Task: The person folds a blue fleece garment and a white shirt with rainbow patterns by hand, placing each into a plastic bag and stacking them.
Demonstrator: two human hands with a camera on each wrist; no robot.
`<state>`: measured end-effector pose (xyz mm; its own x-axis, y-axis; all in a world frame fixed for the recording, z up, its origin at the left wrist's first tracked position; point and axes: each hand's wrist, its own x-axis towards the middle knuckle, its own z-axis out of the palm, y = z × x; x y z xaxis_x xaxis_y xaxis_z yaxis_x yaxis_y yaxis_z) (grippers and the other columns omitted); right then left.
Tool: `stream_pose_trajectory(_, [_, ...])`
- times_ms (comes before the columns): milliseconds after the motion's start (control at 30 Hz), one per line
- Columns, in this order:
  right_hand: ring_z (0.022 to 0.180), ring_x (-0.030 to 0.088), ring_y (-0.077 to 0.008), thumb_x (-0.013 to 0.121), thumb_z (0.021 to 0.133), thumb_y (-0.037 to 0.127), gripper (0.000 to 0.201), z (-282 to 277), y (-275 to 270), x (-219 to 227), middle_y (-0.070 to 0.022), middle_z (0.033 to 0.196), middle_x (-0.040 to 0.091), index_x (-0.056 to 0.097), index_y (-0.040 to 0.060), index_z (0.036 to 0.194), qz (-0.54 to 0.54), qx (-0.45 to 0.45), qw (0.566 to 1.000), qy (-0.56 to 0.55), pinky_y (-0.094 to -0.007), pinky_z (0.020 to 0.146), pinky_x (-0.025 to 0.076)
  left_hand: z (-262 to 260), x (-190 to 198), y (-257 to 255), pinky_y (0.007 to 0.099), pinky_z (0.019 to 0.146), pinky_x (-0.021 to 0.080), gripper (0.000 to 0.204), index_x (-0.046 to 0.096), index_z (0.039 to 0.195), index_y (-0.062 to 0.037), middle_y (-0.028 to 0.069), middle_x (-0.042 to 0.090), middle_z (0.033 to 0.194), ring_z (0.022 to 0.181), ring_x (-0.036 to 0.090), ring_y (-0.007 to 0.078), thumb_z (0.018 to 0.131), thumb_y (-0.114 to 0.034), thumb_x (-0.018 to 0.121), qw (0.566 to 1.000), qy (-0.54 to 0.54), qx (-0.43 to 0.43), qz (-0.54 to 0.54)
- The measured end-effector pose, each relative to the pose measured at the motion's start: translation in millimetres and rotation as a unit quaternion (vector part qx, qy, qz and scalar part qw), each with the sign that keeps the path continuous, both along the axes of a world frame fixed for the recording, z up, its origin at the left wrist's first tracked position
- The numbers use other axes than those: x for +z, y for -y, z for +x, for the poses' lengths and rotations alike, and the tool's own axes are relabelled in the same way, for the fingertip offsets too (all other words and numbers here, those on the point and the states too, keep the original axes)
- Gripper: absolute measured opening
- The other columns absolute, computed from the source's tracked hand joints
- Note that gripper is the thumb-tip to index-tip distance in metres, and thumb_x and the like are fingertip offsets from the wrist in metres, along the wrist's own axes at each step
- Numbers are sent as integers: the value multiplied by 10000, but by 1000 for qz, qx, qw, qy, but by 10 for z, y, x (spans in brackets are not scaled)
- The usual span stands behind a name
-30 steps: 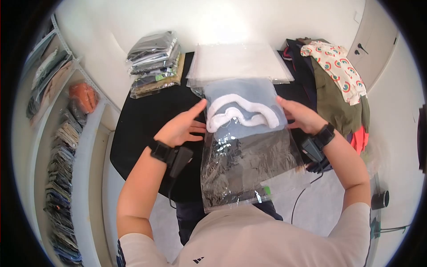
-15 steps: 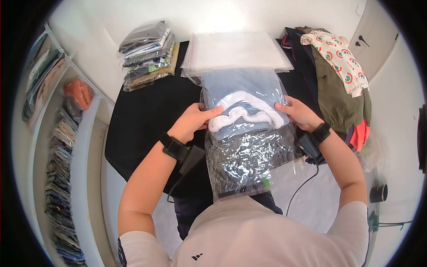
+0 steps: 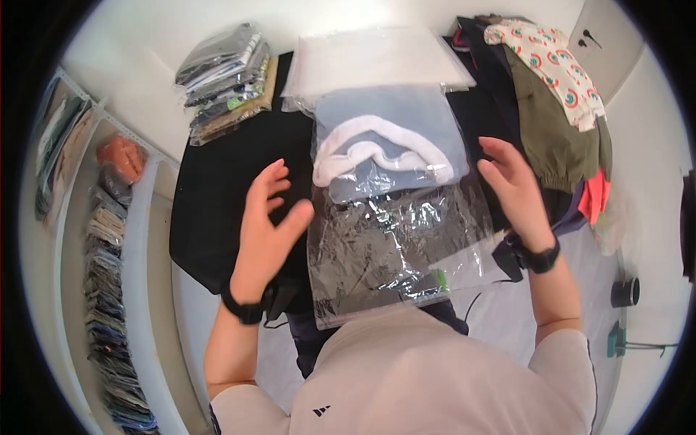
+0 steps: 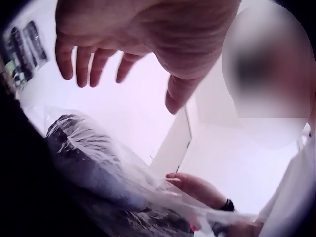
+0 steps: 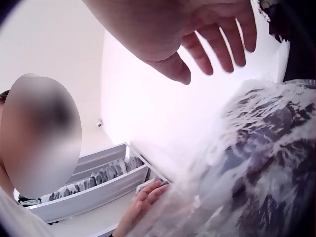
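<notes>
A folded light blue garment (image 3: 388, 145) with a white band lies inside a clear plastic bag (image 3: 395, 246) on the black table. The bag's loose lower part reaches over the near edge to the person's shirt. My left hand (image 3: 267, 225) is raised to the left of the bag, fingers spread, holding nothing. To the right of the bag, my right hand (image 3: 513, 190) hovers with relaxed fingers, also holding nothing. Both wrist views show a hand with fingers apart above the plastic: the left hand (image 4: 143, 34) and the right hand (image 5: 197, 39).
Flat clear bags (image 3: 373, 61) lie at the back of the table (image 3: 217, 185). Bagged clothes (image 3: 228, 80) are stacked at the back left. Loose clothes, including an olive garment (image 3: 547, 127) and a rainbow-print one (image 3: 558, 69), hang over the right side. Shelves (image 3: 138, 283) line the left.
Both hands, which held the bag's sides half a second ago, have let go and moved outward from it. The bag lies flatter, with the garment inside.
</notes>
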<state>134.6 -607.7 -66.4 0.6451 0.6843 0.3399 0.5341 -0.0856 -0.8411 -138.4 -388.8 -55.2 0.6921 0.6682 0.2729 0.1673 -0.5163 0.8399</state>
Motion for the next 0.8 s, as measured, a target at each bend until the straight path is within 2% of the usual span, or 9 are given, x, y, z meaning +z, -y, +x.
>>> stream_pose_trajectory(67, [1028,567,-142,597,875,86,267,-186,266,149,-62,1103,618,583,1,1128,34,64,997,-25,-276,912,422,-180,137,202,404,1024,314,747,445,1320,-68,170,404,1371,1262,383,314,718,-392,744,961,-45,-86,259])
stream_pose_trajectory(133, [934,601,-128,581,873,49,166,-387,462,261,-61,991,652,635,-8,1019,16,107,991,-77,-271,849,453,-198,136,451,461,1054,258,774,480,1295,-83,194,358,1402,1304,303,383,664,-425,767,926,-98,-171,323])
stream_pose_trajectory(200, [904,613,-146,587,862,40,138,-552,574,252,-70,956,662,651,-2,977,-26,154,986,-62,-279,799,469,-157,65,666,526,1054,236,792,500,1293,-158,193,297,1439,1321,265,405,581,-306,813,895,-186,-208,349])
stream_pose_trajectory(333, [880,642,-272,619,828,79,153,-987,532,219,-107,950,679,668,20,960,-65,369,927,10,-332,779,492,-60,-140,790,530,1037,266,675,532,1258,-158,171,308,1435,1318,290,367,622,-151,758,863,-201,-182,427])
stream_pose_trajectory(467, [1139,516,-337,579,845,58,380,-1268,429,79,-193,1282,505,523,-4,1215,-95,483,866,87,-384,936,432,-22,-166,797,468,985,357,539,561,1195,-112,156,428,1340,1228,412,343,674,-15,657,862,-143,-68,482])
stream_pose_trajectory(500, [1234,417,-376,553,836,22,469,-1284,381,35,-228,1373,389,440,-15,1289,-128,463,870,113,-414,1005,373,-27,-121,786,378,826,457,356,601,1069,-71,117,561,1133,1037,545,280,715,-63,633,866,-94,-26,490])
stream_pose_trajectory(533, [1234,417,-376,553,836,22,469,-1309,303,-1,-228,1373,389,440,-15,1289,-126,463,869,120,-414,1005,373,-53,-66,803,378,826,457,356,601,1069,-71,117,561,1133,1037,545,280,715,-63,633,865,-90,-22,494])
stream_pose_trajectory(600, [1259,393,-386,534,827,6,483,-1360,89,-66,-243,1364,391,424,-20,1297,-69,259,939,215,-403,1035,345,-105,35,841,358,718,482,234,644,949,-37,111,599,959,870,585,265,718,2,645,922,-56,-19,382])
stream_pose_trajectory(800, [1294,345,-405,578,798,66,541,-1105,-885,-169,-219,1382,391,425,46,1317,-42,38,922,383,-515,1045,289,-86,79,942,345,618,482,165,648,895,-18,92,596,815,720,586,254,731,-9,665,920,55,-37,386])
